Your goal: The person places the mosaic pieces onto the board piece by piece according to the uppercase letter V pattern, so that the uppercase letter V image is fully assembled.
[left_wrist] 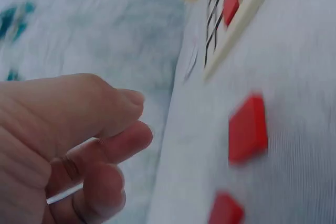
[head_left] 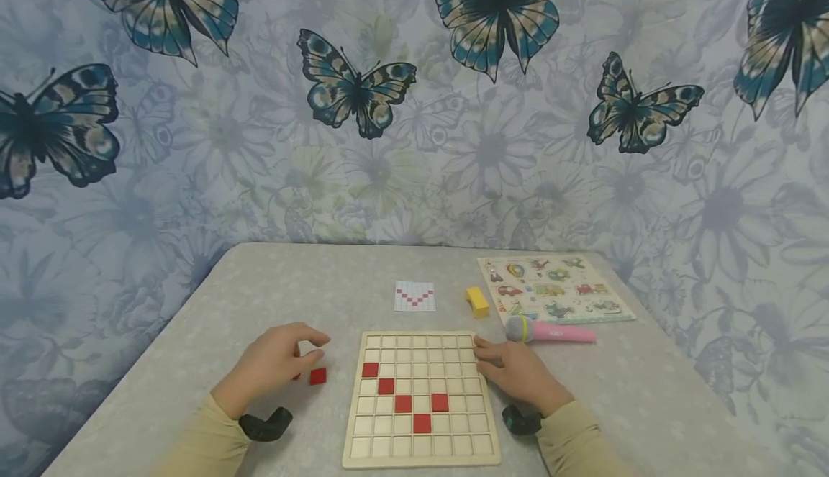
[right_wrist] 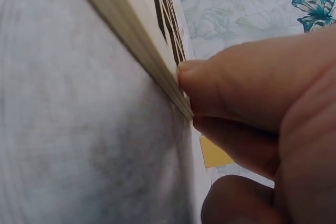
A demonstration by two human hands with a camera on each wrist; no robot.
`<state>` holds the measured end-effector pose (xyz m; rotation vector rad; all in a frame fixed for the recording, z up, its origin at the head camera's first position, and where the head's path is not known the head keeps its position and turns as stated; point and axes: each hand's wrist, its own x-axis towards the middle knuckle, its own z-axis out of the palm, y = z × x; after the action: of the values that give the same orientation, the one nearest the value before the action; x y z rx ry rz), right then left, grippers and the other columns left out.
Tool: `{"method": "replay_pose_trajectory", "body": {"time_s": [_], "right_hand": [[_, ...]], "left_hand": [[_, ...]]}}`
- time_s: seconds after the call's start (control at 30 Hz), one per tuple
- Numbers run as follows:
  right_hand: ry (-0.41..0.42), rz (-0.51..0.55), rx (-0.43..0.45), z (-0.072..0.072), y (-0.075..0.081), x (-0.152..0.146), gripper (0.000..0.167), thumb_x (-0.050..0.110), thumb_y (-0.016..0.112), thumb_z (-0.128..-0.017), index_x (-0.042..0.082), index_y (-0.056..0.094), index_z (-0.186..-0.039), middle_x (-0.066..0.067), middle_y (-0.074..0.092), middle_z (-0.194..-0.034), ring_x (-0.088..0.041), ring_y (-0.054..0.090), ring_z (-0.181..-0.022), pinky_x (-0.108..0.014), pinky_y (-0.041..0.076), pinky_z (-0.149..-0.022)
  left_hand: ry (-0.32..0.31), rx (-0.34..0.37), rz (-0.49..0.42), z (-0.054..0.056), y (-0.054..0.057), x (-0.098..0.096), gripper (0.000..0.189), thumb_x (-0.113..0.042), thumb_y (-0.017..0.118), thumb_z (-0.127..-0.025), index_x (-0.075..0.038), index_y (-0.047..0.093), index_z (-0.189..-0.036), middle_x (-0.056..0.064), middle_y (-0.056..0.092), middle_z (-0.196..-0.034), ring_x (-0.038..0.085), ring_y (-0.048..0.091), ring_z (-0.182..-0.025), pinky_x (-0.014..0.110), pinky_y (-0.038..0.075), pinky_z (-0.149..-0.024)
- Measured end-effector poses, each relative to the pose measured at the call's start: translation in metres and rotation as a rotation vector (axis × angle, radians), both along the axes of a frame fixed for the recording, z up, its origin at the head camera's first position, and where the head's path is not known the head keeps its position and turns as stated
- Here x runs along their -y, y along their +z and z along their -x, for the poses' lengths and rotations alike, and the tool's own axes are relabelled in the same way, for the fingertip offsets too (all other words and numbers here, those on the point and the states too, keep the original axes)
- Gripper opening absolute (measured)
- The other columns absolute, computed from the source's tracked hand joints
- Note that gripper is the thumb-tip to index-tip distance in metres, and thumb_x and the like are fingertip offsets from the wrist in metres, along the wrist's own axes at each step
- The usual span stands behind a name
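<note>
My left hand (head_left: 275, 358) is raised over the table left of the board, thumb and fingers bent with a gap between them and nothing held. Close by lies a red square tile (head_left: 318, 375); a second red tile (left_wrist: 226, 211) is mostly hidden by the hand in the head view. My right hand (head_left: 521, 373) holds the right edge of the wooden grid board (head_left: 424, 461) near its far corner, thumb on the rim in the right wrist view. Several red tiles sit in the board's cells, such as a lone tile (head_left: 440, 402), forming a lopsided V.
Behind the board lies a small pattern card (head_left: 414, 296) with a red V. A yellow block (head_left: 477, 302), a pink toy microphone (head_left: 563, 333) and a picture puzzle board (head_left: 557, 286) lie at the back right. Butterfly-patterned wall covering rises behind the table.
</note>
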<state>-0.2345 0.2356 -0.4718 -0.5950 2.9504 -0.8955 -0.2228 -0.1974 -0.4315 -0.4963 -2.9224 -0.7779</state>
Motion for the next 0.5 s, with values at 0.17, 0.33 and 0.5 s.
{"method": "replay_pose_trajectory", "body": {"time_s": [0.17,0.33,0.5], "right_hand": [[-0.015,-0.003,0.003,-0.002,0.001,-0.001,0.033,0.024,0.071,-0.097,0.013,0.073,-0.128,0.005,0.061,-0.145,-0.026,0.052,-0.138,-0.051,0.046,-0.107],[-0.018,0.0,0.0,-0.003,0.002,-0.001,0.033,0.024,0.071,-0.097,0.013,0.074,-0.127,0.005,0.061,-0.144,-0.025,0.052,-0.138,-0.05,0.046,-0.107],[0.001,-0.004,-0.012,-0.002,0.002,0.002,0.032,0.024,0.071,-0.097,0.012,0.074,-0.127,0.004,0.062,-0.143,-0.025,0.053,-0.137,-0.049,0.047,-0.106]], "left_hand": [[0.099,0.049,0.001,0.004,-0.014,0.038,0.027,-0.012,0.075,-0.088,-0.015,0.076,-0.115,0.002,0.073,-0.112,0.013,0.059,-0.08,0.033,0.049,-0.067],[0.021,0.115,-0.082,0.004,-0.02,0.053,0.027,-0.003,0.074,-0.082,-0.013,0.074,-0.107,0.005,0.07,-0.109,0.013,0.057,-0.074,0.031,0.049,-0.066],[-0.066,0.179,-0.157,-0.002,-0.022,0.057,0.031,0.001,0.077,-0.078,-0.009,0.07,-0.106,0.008,0.068,-0.108,0.011,0.053,-0.064,0.027,0.047,-0.058]]}}
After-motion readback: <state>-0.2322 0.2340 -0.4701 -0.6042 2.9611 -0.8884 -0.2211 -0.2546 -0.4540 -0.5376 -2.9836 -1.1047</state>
